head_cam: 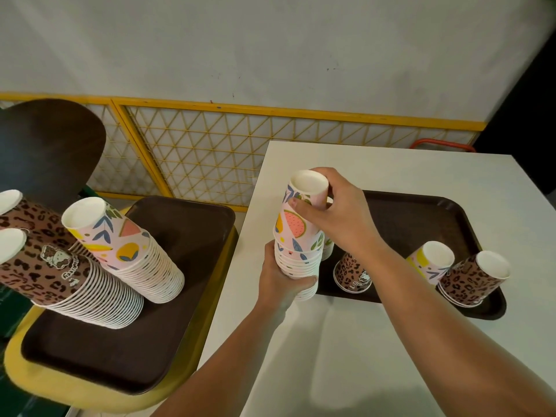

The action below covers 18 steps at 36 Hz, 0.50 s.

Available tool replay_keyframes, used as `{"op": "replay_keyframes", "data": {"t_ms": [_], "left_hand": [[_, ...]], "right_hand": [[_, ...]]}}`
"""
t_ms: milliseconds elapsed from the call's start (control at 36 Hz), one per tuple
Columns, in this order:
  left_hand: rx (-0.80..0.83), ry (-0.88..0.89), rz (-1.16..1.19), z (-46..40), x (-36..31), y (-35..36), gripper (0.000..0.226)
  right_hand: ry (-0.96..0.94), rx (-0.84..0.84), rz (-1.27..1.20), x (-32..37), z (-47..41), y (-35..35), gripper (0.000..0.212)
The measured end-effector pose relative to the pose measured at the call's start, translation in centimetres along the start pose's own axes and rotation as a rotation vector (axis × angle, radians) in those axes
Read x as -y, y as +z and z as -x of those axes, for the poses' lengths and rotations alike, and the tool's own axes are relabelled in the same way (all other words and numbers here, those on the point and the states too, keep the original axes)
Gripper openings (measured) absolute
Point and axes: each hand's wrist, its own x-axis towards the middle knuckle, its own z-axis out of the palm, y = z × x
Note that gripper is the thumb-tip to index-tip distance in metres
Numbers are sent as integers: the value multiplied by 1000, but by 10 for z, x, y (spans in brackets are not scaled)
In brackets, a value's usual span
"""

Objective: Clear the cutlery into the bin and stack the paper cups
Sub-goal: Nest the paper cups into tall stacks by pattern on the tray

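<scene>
A stack of upside-down fruit-print paper cups [296, 236] stands over the white table's left edge. My left hand [282, 284] grips its lower rims. My right hand [334, 212] holds the top cup from the right, thumb on its front. On the brown tray [421, 212] behind lie upside-down cups: a leopard-print cup [352, 275], a fruit-print cup [433, 261] and a short leopard-print stack [475, 278]. Another fruit-print cup is partly hidden behind the held stack. No cutlery or bin shows.
At left, a second brown tray [180, 266] on a yellow seat carries a tall fruit-print stack [126, 251] and leopard-print stacks [54, 272]. A dark chair back [48, 145] rises behind them. A yellow lattice fence [210, 145] runs along the wall.
</scene>
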Motion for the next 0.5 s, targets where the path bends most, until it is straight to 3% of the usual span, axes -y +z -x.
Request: {"op": "replay_keyframes", "data": {"t_ms": [333, 500], "left_hand": [[-7, 21, 11, 1, 3, -2, 76], [-2, 33, 9, 1, 0, 0, 79]], "right_hand": [[-32, -27, -5, 5, -1, -5, 41], [-33, 37, -18, 6, -1, -4, 50]]}}
